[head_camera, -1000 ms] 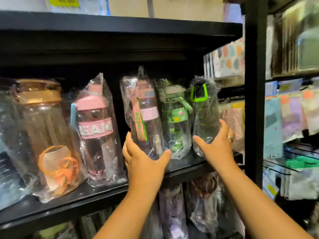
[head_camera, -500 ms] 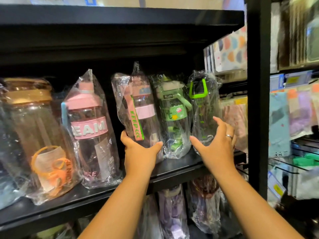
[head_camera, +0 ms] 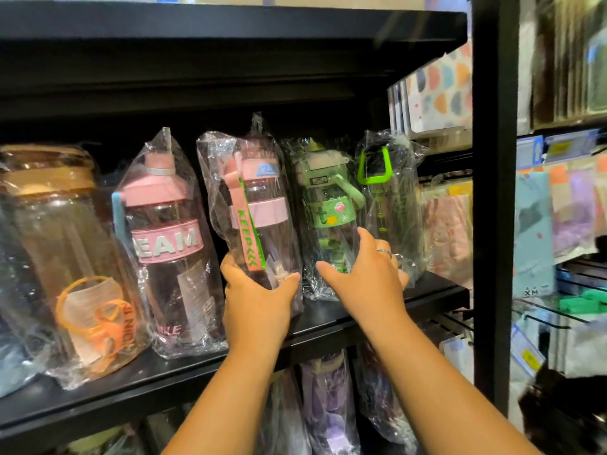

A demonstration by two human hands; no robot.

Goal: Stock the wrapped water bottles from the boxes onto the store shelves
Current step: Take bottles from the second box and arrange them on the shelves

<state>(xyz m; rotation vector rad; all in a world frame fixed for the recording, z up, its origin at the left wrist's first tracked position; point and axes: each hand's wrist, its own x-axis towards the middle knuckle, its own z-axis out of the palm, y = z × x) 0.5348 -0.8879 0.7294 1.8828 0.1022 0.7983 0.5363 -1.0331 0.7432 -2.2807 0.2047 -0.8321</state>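
The right hand (head_camera: 364, 277) has slid left, off the clear green-handled bottle (head_camera: 391, 205) and onto the green cartoon bottle (head_camera: 328, 205), thumb and fingers now curled round its lower body. The left hand (head_camera: 259, 300) keeps its wrap round the base of the pink KEEP-strap bottle (head_camera: 259, 218), which leans left. Both are already on the black shelf (head_camera: 427, 297) — this looks like tidying the row, not fresh loading. Room is tight: wrappers touch, the pink EAM bottle (head_camera: 167, 241) sits just beside, the black upright (head_camera: 492, 192) closes the right end, and the front lip is near.

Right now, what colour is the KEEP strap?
Pink strap with green lettering; head view.
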